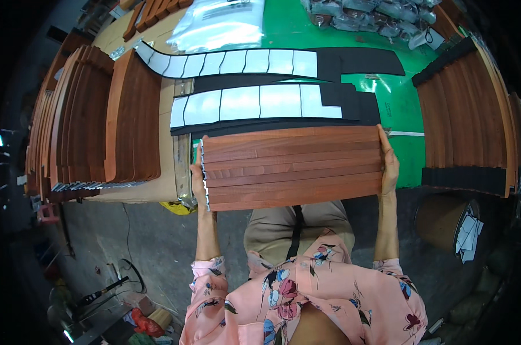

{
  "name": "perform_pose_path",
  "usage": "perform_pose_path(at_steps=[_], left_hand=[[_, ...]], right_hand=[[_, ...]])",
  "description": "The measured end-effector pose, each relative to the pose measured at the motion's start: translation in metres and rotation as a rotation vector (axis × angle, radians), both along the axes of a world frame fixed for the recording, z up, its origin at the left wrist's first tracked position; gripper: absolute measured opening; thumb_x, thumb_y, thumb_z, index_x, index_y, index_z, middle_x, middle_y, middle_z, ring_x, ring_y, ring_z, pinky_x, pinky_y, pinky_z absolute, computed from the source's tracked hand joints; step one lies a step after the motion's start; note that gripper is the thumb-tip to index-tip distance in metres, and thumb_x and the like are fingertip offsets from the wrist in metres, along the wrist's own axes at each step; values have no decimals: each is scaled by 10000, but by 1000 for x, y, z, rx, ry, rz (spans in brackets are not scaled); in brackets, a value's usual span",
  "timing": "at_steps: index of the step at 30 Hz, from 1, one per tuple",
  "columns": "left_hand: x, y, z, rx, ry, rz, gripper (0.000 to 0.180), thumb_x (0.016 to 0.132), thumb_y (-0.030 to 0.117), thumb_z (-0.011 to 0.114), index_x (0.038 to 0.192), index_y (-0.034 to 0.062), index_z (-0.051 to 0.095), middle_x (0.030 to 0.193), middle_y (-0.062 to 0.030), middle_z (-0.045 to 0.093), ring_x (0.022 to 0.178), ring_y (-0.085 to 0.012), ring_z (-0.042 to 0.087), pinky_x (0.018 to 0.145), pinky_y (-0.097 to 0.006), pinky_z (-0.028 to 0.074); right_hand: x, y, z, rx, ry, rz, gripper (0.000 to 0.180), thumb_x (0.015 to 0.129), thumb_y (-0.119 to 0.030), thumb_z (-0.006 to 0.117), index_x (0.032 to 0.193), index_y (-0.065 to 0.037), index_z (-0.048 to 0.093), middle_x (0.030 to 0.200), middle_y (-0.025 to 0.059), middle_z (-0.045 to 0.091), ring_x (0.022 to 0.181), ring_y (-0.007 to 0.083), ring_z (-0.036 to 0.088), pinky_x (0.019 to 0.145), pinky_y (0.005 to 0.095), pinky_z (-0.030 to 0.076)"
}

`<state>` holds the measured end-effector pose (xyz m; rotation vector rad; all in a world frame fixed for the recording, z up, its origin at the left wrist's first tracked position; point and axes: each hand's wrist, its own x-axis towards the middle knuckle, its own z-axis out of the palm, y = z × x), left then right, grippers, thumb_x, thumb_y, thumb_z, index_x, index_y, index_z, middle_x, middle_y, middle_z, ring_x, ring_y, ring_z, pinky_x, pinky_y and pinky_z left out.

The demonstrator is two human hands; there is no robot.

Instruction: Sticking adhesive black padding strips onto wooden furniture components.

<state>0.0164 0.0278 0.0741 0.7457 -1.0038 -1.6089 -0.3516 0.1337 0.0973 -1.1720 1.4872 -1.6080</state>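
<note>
At frame centre, a panel [292,168] sits between left grip [199,185] and right grip [390,168]; above, strips [239,103] on the desk [407,167], between left-edge stack [85,121] and right-edge stack [464,118].

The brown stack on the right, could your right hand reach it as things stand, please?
Probably not: the right hand holds one end of the brown slats, though the way to that brown stack looks free.

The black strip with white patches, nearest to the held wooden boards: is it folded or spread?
Spread: the black strip lies stretched left to right, its white patches in a row facing up.
</note>
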Motion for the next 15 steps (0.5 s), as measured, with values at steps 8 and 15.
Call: perform_pose_path(at_steps=[8, 15], left_hand=[[10, -1, -51, 38, 35, -76, 633, 975, 467, 279, 1449, 56, 190, 1445, -60, 289, 1291, -185, 314, 1074, -338, 231], [5, 3, -39, 56, 62, -64, 663, 951, 513, 305, 1464, 122, 152, 1448, -65, 279, 1296, -207, 310, 1070, -372, 251]], right_hand=[[-10, 11, -57, 51, -49, 11, 540, 985, -323, 294, 1371, 54, 324, 1428, 142, 340, 1325, 223, 303, 1092, 335, 215], [-13, 9, -63, 49, -103, 13, 538, 984, -342, 318, 1371, 29, 336, 1456, 130, 295, 1342, 238, 277, 1103, 355, 214]])
